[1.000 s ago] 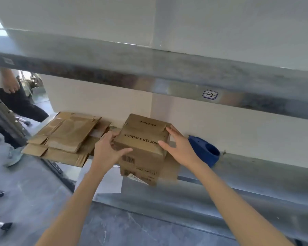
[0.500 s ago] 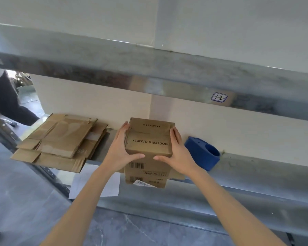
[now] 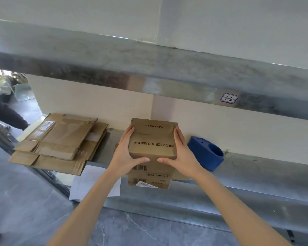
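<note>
Brown cardboard carton point(image 3: 152, 144) with black lettering sits at the front lip of the grey metal shelf point(image 3: 256, 167), between flattened brown cartons point(image 3: 60, 139) and a blue plastic holder point(image 3: 204, 153), my left hand point(image 3: 124, 153) and right hand point(image 3: 181, 153) clasping opposite sides; seemingly mid-placement, it next needs an even push inward.

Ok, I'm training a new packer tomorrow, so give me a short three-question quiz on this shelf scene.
1. True or false: the left hand and the right hand both grip the cardboard box.
2. What lies left of the box on the metal shelf? A) flattened cartons B) scissors C) a bottle
3. Fill in: the blue plastic holder stands to the box's ____.
Key: 1 true; 2 A; 3 right.
</note>
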Demonstrator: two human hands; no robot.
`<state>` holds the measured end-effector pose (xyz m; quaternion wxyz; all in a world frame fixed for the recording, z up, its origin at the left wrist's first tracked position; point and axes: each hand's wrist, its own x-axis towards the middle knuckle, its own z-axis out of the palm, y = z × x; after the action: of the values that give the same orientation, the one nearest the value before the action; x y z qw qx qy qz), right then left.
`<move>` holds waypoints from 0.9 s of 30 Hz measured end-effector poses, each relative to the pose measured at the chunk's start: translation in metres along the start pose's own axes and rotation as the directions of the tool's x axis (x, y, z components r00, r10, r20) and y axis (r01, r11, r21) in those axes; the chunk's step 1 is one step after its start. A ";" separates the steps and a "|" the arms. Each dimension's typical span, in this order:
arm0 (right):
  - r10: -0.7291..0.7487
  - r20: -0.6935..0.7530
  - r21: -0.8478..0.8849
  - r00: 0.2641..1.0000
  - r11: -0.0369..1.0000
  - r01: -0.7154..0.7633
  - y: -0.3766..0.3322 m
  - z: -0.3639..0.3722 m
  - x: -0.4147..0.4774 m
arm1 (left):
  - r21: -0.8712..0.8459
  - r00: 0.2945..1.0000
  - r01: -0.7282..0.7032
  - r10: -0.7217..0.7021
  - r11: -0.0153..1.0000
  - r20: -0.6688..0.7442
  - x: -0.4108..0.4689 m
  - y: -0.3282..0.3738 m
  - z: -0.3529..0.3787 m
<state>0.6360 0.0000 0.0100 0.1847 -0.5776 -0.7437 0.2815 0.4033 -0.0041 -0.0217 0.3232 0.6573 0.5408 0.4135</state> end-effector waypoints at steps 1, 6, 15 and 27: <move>0.010 0.007 -0.017 1.000 1.000 -0.010 -0.001 -0.002 0.000 | 0.011 1.000 0.003 -0.003 1.000 0.001 0.000 0.000 0.000; 0.056 0.090 -0.211 0.994 0.977 -0.036 -0.010 -0.019 0.015 | 0.062 1.000 0.007 -0.006 0.998 -0.012 0.001 0.002 0.001; 0.043 0.061 -0.088 0.997 0.995 -0.038 -0.005 -0.014 0.014 | -0.005 1.000 -0.007 0.007 1.000 -0.021 0.000 0.003 0.002; 0.082 -0.074 0.307 0.994 0.950 -0.055 0.002 0.010 -0.011 | -0.038 0.997 -0.044 0.046 0.998 0.058 -0.003 0.003 -0.003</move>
<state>0.6342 -0.0124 0.0015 0.2935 -0.5794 -0.6622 0.3738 0.4018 -0.0079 -0.0183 0.3413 0.6753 0.5086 0.4110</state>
